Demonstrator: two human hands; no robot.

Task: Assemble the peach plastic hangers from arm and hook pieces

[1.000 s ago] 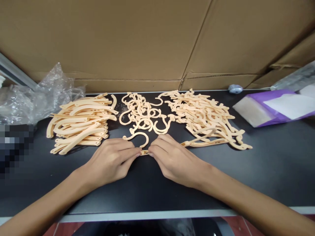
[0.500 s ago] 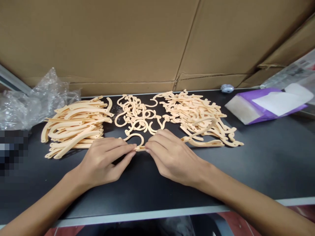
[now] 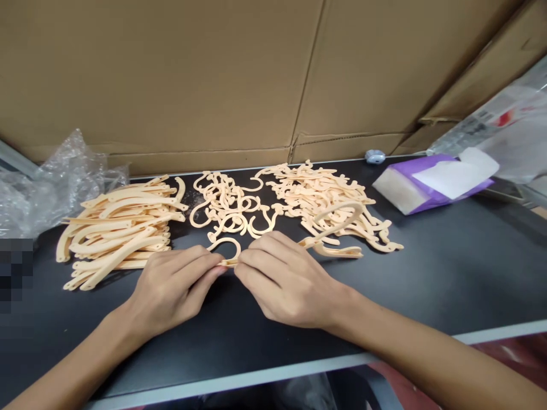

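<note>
I'm keeping my eye on the cream piece (image 3: 229,263), which is showing in the narrow gap between the two hands, low over the table (image 3: 239,336). The left hand (image 3: 171,282) is pinching its end between thumb and forefinger; the right hand (image 3: 286,279) is closing its curled fingers on it from the other side. A curved hook (image 3: 226,240) is arching just beyond the fingertips; I'm not able to tell whether it's joined on. Past the right hand, curved arms (image 3: 342,250) are sticking out. Over the last second the whole view has been sliding left, but the two-handed grip is staying put, so I'm judging the close finger work unfinished. Farther out, long arms (image 3: 117,253) are lying heaped at left, loose hooks (image 3: 231,219) in the middle, and more cream parts (image 3: 325,193) at right, near a purple packet (image 3: 431,182).
</note>
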